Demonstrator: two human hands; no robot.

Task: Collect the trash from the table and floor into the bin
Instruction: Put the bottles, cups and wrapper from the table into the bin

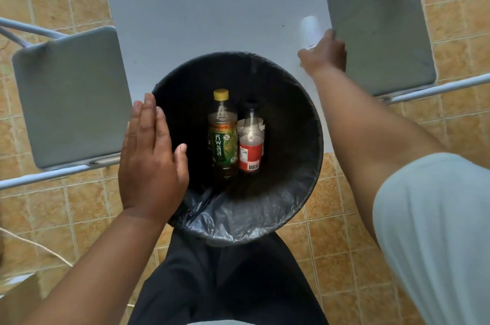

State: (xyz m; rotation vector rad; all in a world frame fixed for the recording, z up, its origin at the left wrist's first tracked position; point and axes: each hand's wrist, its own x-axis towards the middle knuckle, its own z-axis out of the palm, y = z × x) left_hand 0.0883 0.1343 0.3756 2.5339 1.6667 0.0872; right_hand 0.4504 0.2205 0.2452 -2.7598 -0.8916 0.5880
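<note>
A round bin [299,192] lined with a black bag stands at the table's near edge. Inside it lie a green-labelled bottle [222,136] with a yellow cap and a red-labelled bottle [250,144], side by side, with a bit of white paper behind them. My left hand [151,163] hovers flat over the bin's left rim, fingers together, holding nothing. My right hand [324,53] reaches to the table's right edge and closes around a blurred, pale plastic bottle or cup [310,30].
The white table [212,19] sits between two grey chairs, one on the left [69,96] and one on the right [379,33]. Tan floor tiles surround them. A cardboard box corner [16,295] and a thin cord [39,245] lie at lower left.
</note>
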